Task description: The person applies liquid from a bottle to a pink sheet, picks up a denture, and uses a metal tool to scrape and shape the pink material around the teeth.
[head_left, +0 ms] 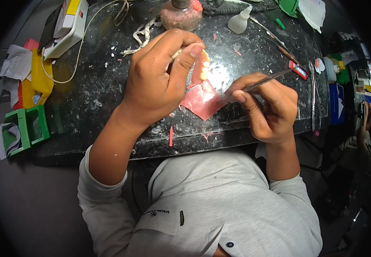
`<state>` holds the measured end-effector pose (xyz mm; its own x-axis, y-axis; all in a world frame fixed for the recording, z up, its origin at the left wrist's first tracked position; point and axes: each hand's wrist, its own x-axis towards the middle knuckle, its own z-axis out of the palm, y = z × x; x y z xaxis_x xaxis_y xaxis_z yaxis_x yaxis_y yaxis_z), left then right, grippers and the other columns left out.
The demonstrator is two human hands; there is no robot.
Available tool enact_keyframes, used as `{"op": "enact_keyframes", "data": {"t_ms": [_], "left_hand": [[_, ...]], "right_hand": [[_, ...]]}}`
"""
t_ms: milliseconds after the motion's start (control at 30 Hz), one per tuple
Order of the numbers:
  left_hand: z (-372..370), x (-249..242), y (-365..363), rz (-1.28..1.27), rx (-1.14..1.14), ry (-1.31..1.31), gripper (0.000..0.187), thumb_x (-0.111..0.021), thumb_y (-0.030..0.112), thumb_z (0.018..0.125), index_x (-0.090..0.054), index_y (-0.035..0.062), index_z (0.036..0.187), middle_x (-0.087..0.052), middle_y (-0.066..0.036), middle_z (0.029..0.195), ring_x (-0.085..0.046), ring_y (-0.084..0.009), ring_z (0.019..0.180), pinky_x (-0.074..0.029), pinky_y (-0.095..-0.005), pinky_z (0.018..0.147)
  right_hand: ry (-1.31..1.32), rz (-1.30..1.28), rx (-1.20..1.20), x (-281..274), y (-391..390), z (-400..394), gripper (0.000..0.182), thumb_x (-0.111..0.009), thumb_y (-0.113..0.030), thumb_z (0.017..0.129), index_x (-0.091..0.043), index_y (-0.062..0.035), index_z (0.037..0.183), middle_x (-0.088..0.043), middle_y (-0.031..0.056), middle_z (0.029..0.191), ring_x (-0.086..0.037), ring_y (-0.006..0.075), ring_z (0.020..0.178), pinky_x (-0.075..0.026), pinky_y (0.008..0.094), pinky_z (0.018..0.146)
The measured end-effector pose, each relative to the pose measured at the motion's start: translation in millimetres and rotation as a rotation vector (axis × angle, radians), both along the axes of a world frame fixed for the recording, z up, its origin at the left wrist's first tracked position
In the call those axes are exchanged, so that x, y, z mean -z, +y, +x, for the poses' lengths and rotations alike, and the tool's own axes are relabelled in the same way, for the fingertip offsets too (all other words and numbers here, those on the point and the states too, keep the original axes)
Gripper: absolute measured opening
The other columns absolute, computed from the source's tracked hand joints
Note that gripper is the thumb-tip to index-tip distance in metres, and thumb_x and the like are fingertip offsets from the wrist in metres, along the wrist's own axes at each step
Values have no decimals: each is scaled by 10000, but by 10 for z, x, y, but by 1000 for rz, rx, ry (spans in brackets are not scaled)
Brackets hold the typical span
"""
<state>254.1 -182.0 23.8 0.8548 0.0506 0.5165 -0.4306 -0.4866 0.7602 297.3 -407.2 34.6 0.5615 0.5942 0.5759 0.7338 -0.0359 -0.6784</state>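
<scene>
Your left hand [160,77] is closed tight around a wax denture set-up [201,68] with a row of pale teeth, holding it up over the dark speckled bench [91,98], and a sheet of pink wax [201,102] hangs from its lower edge. Your right hand [269,109] pinches a slim metal wax knife [264,81] like a pen, its tip touching the right edge of that sheet. Push too hard and the tip may skid off the wax toward your left thumb, or gouge the soft wax near the teeth. The loose sheet could tear away and drop among the wax scraps [171,136] at the bench's near edge.
</scene>
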Motion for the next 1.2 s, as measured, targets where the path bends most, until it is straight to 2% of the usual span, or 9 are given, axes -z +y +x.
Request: {"op": "enact_keyframes", "data": {"t_ms": [33,67,133,233,333,400,433,700,1200], "left_hand": [[6,1,-11,-39,-9,-16,128,-638,113,1010,-675,-6,980,-698,-132,820,-700,-243,726,-534,-343,655],[3,-1,-3,-39,-7,-15,128,-638,113,1010,-675,-6,980,-698,-132,820,-700,-243,726,-534,-343,655],[-12,-6,22,27,11,20,190,-586,136,1068,-678,-31,1076,-714,-68,876,-643,-72,741,-500,-219,655],[-22,4,15,-53,33,90,191,-579,129,1071,-662,-43,1078,-705,-75,860,-624,-75,698,-490,-221,633],[-13,24,20,-90,61,91,192,-573,123,1073,-648,-53,1078,-697,-78,852,-606,-78,667,-481,-222,618],[-15,21,25,-80,60,95,190,-571,119,1073,-646,-55,1075,-695,-78,852,-607,-79,672,-482,-223,619],[-16,19,25,-71,58,99,189,-569,115,1073,-644,-58,1073,-693,-78,851,-609,-80,677,-484,-223,620],[-17,8,27,-76,71,128,184,-557,103,1074,-648,-55,1055,-689,-75,859,-607,-80,689,-487,-224,624],[-37,-44,16,-103,56,161,187,-557,105,1074,-657,-50,1040,-682,-61,855,-603,-70,697,-480,-221,638]], "right_hand": [[0,0,1,1,-1,7,69,-718,97,852,-701,46,896,-723,118,797,-692,160,646,-531,269,578],[-23,-28,-7,3,-2,18,70,-717,96,852,-702,45,897,-721,119,796,-690,161,643,-530,269,577],[-47,-56,-13,7,-3,20,70,-715,95,851,-703,44,898,-719,121,796,-689,162,639,-530,268,575],[-26,-20,17,18,-4,14,73,-719,94,850,-703,38,894,-719,105,793,-685,151,644,-521,272,568],[-2,31,-3,40,-32,16,42,-693,98,883,-693,79,921,-724,156,836,-716,194,701,-567,291,600],[73,435,-37,99,-20,-4,61,-647,97,931,-663,136,975,-713,235,890,-744,275,770,-632,341,659],[37,558,-141,114,-22,29,113,-605,81,968,-623,175,1029,-694,298,928,-752,355,825,-668,407,714],[-115,448,-145,54,39,23,126,-665,79,937,-647,138,1047,-732,268,917,-764,379,873,-648,442,780],[-103,467,-143,121,40,58,136,-652,141,902,-645,136,1038,-734,254,947,-762,359,868,-649,425,796]]}}
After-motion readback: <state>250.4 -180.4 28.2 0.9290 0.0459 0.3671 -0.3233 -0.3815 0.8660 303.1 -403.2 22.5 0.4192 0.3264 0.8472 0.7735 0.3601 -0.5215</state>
